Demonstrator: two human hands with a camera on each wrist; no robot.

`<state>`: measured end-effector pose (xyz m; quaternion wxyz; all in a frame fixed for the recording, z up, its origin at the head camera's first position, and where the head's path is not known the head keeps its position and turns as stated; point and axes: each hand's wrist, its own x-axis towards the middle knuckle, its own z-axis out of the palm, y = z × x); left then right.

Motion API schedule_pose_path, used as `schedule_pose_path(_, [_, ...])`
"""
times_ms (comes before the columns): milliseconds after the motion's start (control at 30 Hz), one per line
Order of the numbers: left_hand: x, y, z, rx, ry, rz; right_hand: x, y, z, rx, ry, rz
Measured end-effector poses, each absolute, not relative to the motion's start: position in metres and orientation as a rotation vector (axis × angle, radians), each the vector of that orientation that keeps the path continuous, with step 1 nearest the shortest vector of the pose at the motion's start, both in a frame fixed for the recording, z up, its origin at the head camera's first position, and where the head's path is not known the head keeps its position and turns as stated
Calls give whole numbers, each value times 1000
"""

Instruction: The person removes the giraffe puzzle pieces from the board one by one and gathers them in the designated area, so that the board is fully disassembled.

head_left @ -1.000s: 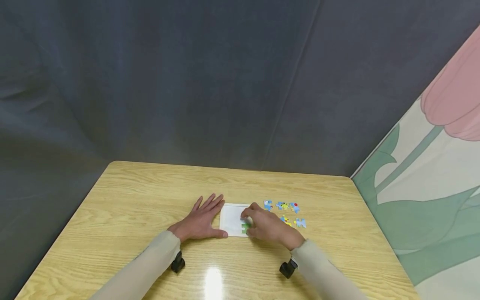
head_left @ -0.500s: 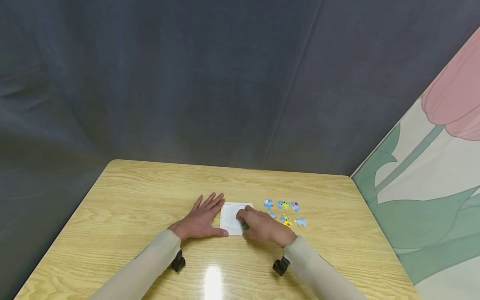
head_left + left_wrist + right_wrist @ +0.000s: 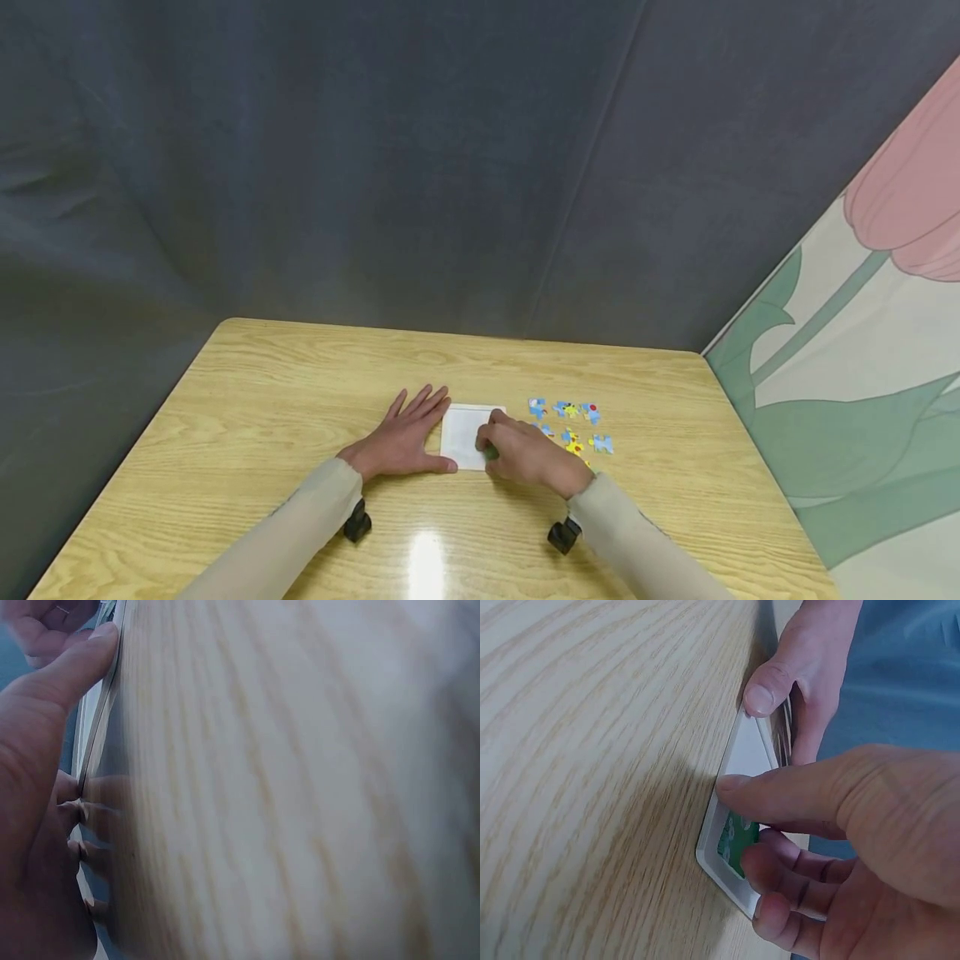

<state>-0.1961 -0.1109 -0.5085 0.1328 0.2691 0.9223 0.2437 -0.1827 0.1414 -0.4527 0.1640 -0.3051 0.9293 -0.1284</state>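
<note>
A shallow white tray [image 3: 461, 427] lies flat on the table. Along its left edge my left hand [image 3: 401, 437] rests with fingers spread, the thumb touching the near left corner. My right hand [image 3: 525, 450] is over the tray's right part, fingers curled round a green jigsaw puzzle piece [image 3: 739, 844] that sits inside by the near right corner. In the right wrist view, the thumb is at the tray's rim and partly hides the index finger; how firmly the piece is pinched is hard to see. The left wrist view shows the left thumb [image 3: 82, 664] against the tray edge.
Several loose blue and yellow puzzle pieces [image 3: 570, 440] lie on the wooden table [image 3: 300, 375] right of the tray. One is partly hidden by the right hand. A dark curtain [image 3: 420, 167] hangs behind, and a flower-printed cloth [image 3: 862, 417] covers the right side.
My right hand has moved left, further over the tray and the green piece, then shifted only slightly. More of the loose pieces show now. The left hand has stayed in place.
</note>
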Motion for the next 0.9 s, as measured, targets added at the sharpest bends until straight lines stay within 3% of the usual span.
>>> schedule_pose_path(900, [-197,-111,-510,781,2672,707,-188,148,-453,-763,2638,-497])
